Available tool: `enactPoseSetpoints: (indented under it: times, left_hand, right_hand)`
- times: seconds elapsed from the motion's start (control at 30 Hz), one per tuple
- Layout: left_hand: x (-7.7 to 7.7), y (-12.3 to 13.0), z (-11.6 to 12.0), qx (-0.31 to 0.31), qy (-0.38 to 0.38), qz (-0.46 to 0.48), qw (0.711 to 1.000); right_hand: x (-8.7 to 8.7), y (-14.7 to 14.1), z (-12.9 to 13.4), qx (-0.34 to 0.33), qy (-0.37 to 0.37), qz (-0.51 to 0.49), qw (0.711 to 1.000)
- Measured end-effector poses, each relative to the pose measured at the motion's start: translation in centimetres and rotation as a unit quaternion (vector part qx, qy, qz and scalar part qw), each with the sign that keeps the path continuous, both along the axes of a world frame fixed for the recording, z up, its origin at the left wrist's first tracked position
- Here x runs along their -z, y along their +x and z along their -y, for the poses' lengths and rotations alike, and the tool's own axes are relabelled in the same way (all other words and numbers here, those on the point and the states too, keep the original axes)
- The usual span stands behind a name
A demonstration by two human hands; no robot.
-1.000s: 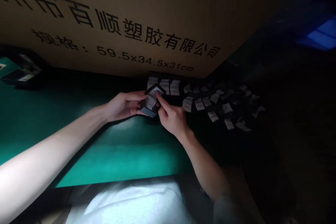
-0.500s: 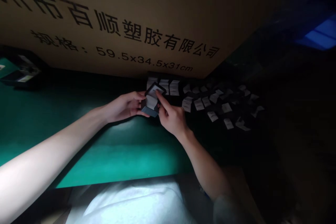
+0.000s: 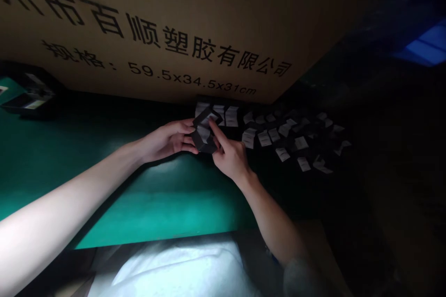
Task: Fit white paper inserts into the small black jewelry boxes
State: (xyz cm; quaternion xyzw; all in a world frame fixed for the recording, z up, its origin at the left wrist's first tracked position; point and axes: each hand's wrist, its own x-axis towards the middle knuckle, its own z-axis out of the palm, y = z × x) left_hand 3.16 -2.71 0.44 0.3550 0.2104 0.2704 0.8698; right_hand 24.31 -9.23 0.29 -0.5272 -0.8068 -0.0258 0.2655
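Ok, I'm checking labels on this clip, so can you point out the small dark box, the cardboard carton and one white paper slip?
small dark box point(image 3: 206, 147): head view, on its dark lower side.
cardboard carton point(image 3: 174, 9): head view, on its brown face above the printing.
white paper slip point(image 3: 265, 138): head view, on the slip's middle.

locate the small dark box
In the head view, the small dark box sits at centre, in the left hand, right forefinger on it, beside the white paper slips.

Left arm stretched long from the lower left, slanting up toward centre; left hand turned inward, fingers curved rightward in a grip. Right forearm rising from the lower right; right hand just beside, bent at the wrist, index finger extended up and left, other fingers curled.
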Motion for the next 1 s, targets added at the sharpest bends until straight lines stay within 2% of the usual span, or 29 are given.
enactPoseSetpoints:
  times: [0.27, 0.7, 1.0]
  left_hand:
    - [0.78, 0.11, -0.1, -0.019, 0.047, -0.014, 0.999]
    - [0.21, 0.06, -0.02, -0.053, 0.062, -0.031, 0.996]
    - [-0.06, 0.16, 0.04, -0.041, 0.051, -0.035, 0.997]
  right_hand:
    - [0.28, 0.2, -0.05, 0.003, -0.035, 0.022, 0.999]
    - [0.01, 0.12, -0.1, -0.011, -0.046, 0.03, 0.998]
    - [-0.44, -0.17, 0.01, -0.006, -0.101, 0.024, 0.995]
